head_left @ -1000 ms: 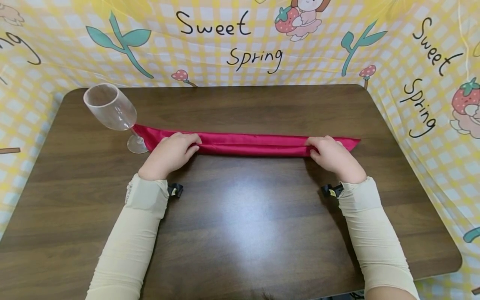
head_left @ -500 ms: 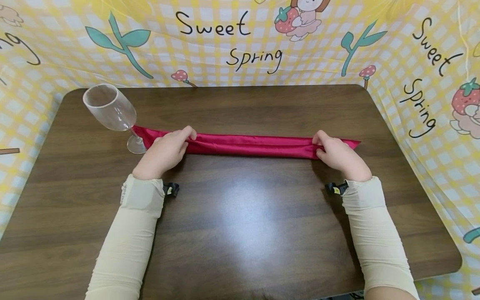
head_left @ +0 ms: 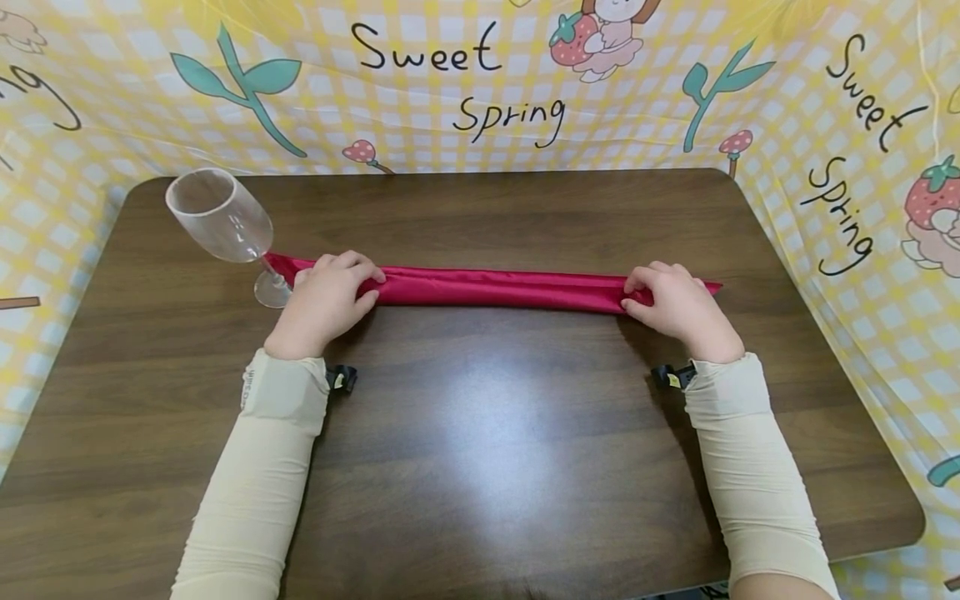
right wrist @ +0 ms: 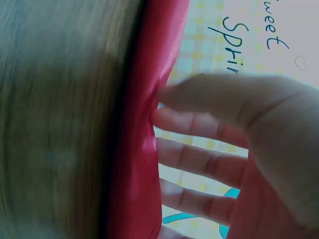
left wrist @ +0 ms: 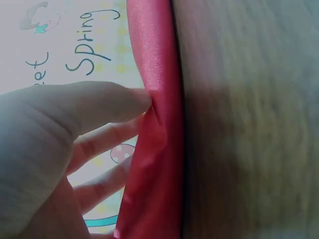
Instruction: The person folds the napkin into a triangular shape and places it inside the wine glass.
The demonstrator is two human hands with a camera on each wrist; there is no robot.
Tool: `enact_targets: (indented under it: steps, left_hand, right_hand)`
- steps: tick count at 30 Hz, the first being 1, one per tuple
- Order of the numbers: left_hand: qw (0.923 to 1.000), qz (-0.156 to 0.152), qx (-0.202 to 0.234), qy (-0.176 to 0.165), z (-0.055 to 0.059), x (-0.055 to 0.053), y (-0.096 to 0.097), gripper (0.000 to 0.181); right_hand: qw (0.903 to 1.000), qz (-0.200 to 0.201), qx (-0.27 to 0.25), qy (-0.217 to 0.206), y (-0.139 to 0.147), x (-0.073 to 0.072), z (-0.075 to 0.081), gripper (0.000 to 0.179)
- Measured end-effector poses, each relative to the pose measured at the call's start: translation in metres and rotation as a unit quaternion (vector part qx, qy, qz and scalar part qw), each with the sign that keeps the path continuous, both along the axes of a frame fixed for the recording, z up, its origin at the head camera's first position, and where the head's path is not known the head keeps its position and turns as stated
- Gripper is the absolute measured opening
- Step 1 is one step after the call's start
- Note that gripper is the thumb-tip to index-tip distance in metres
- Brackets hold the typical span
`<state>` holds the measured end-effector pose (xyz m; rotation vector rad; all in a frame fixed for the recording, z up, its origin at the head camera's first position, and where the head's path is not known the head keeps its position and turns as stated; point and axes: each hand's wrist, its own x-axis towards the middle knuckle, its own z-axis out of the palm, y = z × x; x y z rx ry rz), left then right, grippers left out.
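A shiny crimson satin cloth (head_left: pixel 495 289), folded into a long narrow strip with pointed ends, lies crosswise on the table. My left hand (head_left: pixel 326 302) pinches its near edge toward the left end, and my right hand (head_left: pixel 678 310) does the same toward the right end. In the left wrist view the thumb presses a crease into the red fabric (left wrist: pixel 157 154), with the other fingers reaching behind it. The right wrist view has thumb and index finger meeting at the edge of the cloth (right wrist: pixel 132 174), the remaining fingers spread along its far side.
An upright stemmed wine glass (head_left: pixel 228 221) stands at the back left, its foot close to the strip's left tip. Brown wood-grain table (head_left: pixel 480 467) spreads in front. A yellow checked curtain (head_left: pixel 420 142) borders the back and sides.
Both hands have shifted outward along the strip, left hand leftward and right hand rightward. The cloth's near part has been turned over away from me, so the strip looks slightly narrower.
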<state>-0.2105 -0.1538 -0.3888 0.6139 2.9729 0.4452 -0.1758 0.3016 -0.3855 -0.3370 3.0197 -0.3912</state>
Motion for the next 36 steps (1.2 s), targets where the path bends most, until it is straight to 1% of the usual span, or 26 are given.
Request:
enact_targets:
  steps: [3, 6, 9, 14, 18, 22, 27, 31, 34, 36]
  left_hand:
    - [1.0, 0.003, -0.002, -0.006, -0.001, 0.0, -0.001, 0.03]
    - [0.9999, 0.006, 0.0, -0.01, -0.001, 0.0, -0.003, 0.032]
    - [0.9999, 0.009, -0.001, -0.008, -0.001, 0.001, -0.004, 0.031]
    - [0.9997, 0.012, 0.005, 0.019, 0.0, 0.001, -0.004, 0.016]
    - [0.9992, 0.016, 0.012, 0.035, 0.0, -0.002, -0.005, 0.012]
    - [0.9992, 0.016, 0.014, 0.035, -0.002, -0.006, -0.006, 0.016]
    - [0.9997, 0.01, 0.012, 0.021, -0.005, -0.015, -0.008, 0.019]
    - [0.9999, 0.003, -0.011, 0.007, -0.006, -0.026, -0.007, 0.022]
    - [0.9992, 0.001, -0.036, -0.015, -0.004, -0.034, -0.007, 0.026]
    - [0.9981, 0.005, -0.052, -0.033, -0.003, -0.038, -0.007, 0.029]
  right_hand:
    - [0.9996, 0.004, 0.012, -0.025, 0.002, 0.0, 0.001, 0.033]
    - [0.9991, 0.008, 0.018, -0.038, 0.004, -0.001, 0.002, 0.036]
    - [0.9992, 0.016, 0.014, -0.033, 0.005, -0.002, 0.002, 0.027]
    - [0.9997, 0.022, 0.005, -0.008, 0.005, -0.004, 0.001, 0.016]
    - [1.0, 0.006, -0.008, -0.001, 0.007, -0.005, -0.001, 0.015]
    - [0.9996, -0.006, -0.028, 0.005, 0.009, -0.007, -0.007, 0.015]
    - [0.9981, -0.007, -0.062, 0.004, 0.015, -0.016, -0.014, 0.016]
    - [0.997, -0.018, -0.074, -0.016, 0.021, -0.024, -0.015, 0.016]
    - [0.9961, -0.026, -0.075, -0.039, 0.026, -0.028, -0.015, 0.017]
    - [0.9953, -0.027, -0.077, -0.052, 0.028, -0.031, -0.014, 0.017]
